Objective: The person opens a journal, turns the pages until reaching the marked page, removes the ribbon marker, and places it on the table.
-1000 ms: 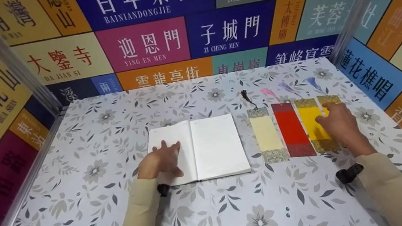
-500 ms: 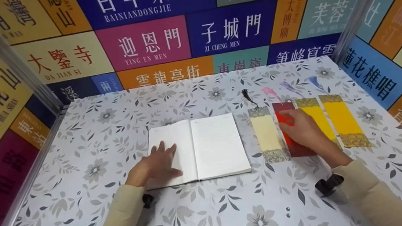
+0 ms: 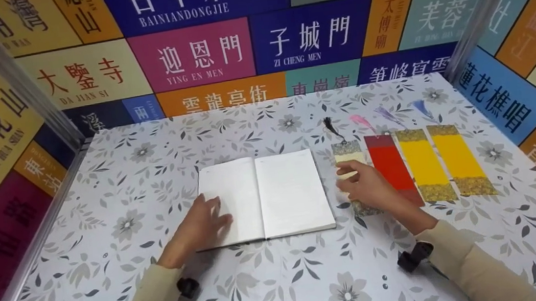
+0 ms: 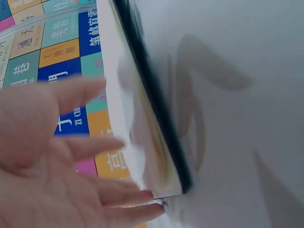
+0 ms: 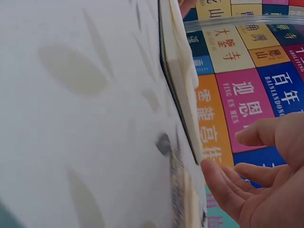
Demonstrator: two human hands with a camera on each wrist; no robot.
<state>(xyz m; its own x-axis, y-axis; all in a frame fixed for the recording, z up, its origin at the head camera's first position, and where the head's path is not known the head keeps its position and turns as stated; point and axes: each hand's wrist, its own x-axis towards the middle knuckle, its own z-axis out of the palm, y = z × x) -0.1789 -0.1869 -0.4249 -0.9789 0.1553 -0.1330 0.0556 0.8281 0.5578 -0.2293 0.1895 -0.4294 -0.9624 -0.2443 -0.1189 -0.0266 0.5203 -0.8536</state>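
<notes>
An open book (image 3: 294, 192) with blank-looking white pages lies flat on the table. Over the outer edge of its left page is my left hand (image 3: 194, 231), fingers spread and slightly bent, holding nothing. To the right of the book, my right hand (image 3: 372, 189) hovers over a cream bookmark (image 3: 345, 148) with patterned ends and a black tassel, partly covering it. In the right wrist view the fingers (image 5: 221, 187) are loosely bent with nothing between them. A red bookmark (image 3: 390, 166) and two yellow ones, the nearer (image 3: 424, 162) and the outer (image 3: 460, 156), lie alongside.
The tablecloth (image 3: 113, 283) has a grey floral print. Pink (image 3: 361, 122), lilac (image 3: 389, 114) and blue (image 3: 424, 109) tassels lie behind the bookmarks. Panels with coloured Chinese lettering (image 3: 200, 58) enclose the table's back and sides.
My right hand has moved left across the row, from the outer yellow bookmark past the red one to the cream one. My left hand has drawn back towards the left page's outer edge.
</notes>
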